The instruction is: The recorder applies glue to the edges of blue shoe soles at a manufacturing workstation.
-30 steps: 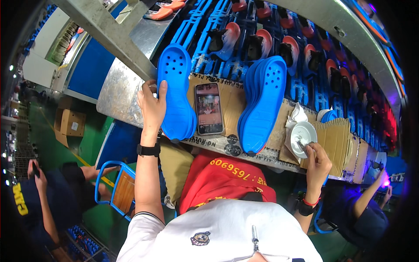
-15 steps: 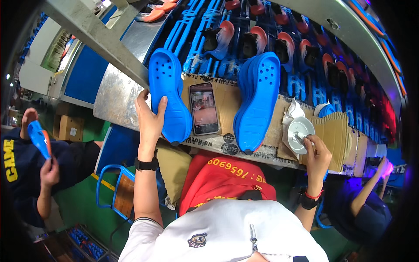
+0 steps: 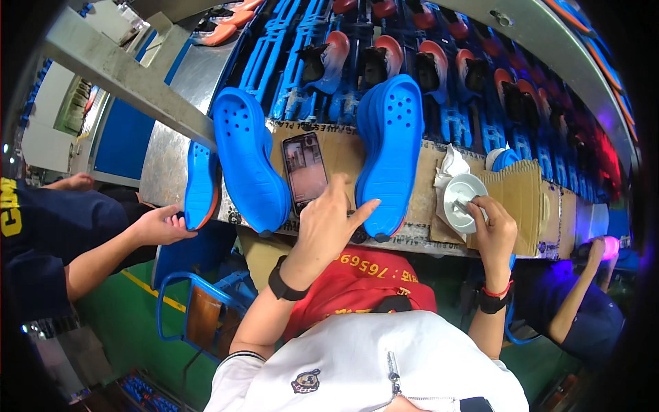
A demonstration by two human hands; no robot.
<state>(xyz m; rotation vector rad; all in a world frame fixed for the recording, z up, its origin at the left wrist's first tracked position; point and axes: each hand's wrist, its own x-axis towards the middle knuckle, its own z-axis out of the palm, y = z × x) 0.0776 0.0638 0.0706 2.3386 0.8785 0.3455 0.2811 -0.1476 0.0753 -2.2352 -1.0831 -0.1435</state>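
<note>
My left hand point(image 3: 328, 218) is open with its fingers apart, holding nothing. It hovers between a phone point(image 3: 304, 161) with a lit screen and a stack of blue shoe soles point(image 3: 391, 144) with holes at the heel; its thumb is near the stack's toe end. A second stack of blue soles point(image 3: 248, 158) lies left of the phone. Over a white cup point(image 3: 461, 189) with whitish contents, my right hand point(image 3: 494, 230) pinches a small thin stick point(image 3: 464, 206), whose lower end is in the cup.
Flattened cardboard point(image 3: 513, 206) and crumpled white tissue point(image 3: 453, 163) lie by the cup. Rows of shoe parts sit on a blue conveyor rack point(image 3: 357, 89) beyond. At left a co-worker's hand point(image 3: 163, 225) holds a blue sole point(image 3: 200, 182) at the table's edge. A metal post point(image 3: 130, 75) slants overhead.
My left hand has left the left stack and moved right, to between phone and right stack. The co-worker's sole has come to the table's edge. My right hand stays at the cup.
</note>
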